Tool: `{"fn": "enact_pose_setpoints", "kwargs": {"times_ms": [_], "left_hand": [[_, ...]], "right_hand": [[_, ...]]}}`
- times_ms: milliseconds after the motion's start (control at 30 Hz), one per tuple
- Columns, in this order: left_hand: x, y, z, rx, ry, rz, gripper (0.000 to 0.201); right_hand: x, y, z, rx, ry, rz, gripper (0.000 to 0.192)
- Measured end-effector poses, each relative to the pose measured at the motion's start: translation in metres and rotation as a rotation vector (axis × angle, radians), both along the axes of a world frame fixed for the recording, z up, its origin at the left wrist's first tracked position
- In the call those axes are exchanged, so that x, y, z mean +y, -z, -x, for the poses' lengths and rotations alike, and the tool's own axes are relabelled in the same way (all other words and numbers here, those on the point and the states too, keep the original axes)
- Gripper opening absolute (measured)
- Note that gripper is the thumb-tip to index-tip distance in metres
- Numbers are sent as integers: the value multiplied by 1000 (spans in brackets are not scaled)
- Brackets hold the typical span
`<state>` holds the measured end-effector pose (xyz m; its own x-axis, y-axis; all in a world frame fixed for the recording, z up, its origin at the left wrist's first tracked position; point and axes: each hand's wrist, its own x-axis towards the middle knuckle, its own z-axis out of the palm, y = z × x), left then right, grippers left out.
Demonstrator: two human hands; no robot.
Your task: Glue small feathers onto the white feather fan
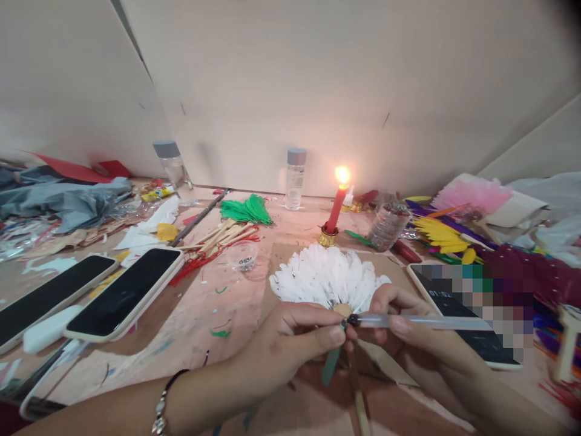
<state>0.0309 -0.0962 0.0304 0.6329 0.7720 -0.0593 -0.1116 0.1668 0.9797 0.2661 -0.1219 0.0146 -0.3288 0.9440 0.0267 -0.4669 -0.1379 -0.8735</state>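
A big pale wall (272,79) fills the top of the frame. Below it is a messy pink desk (190,309). In the middle lies a brown card (393,266) with a white fan (318,275) on it. At the bottom center, the left hand (290,333) pinches a green strip (333,365), finger and thumb closed. At the lower right, the right hand (422,345) grips a clear stick (422,322), its dark tip close to the strip. Right of center, a see-through jar (389,224) has dark stuff inside. One bottle (295,181) stands in the middle, another bottle (170,162) upper left; I can't tell what's in them. A little cup (236,249) left of center holds tiny shiny bits (246,263).
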Motion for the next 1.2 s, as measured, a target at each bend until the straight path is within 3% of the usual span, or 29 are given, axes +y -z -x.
{"fn": "enact_pose_setpoints", "kwargs": {"times_ms": [500, 833, 1200], "left_hand": [[0, -7, -1, 24, -40, -75, 34], [-1, -13, -1, 52, -85, -153, 26], [-4, -17, 0, 198, -77, -334, 42]], "right_hand": [[-1, -31, 8, -7, -37, 44, 17], [-1, -7, 1, -131, 80, 15, 28], [-1, -11, 2, -138, 103, 9, 26]]}}
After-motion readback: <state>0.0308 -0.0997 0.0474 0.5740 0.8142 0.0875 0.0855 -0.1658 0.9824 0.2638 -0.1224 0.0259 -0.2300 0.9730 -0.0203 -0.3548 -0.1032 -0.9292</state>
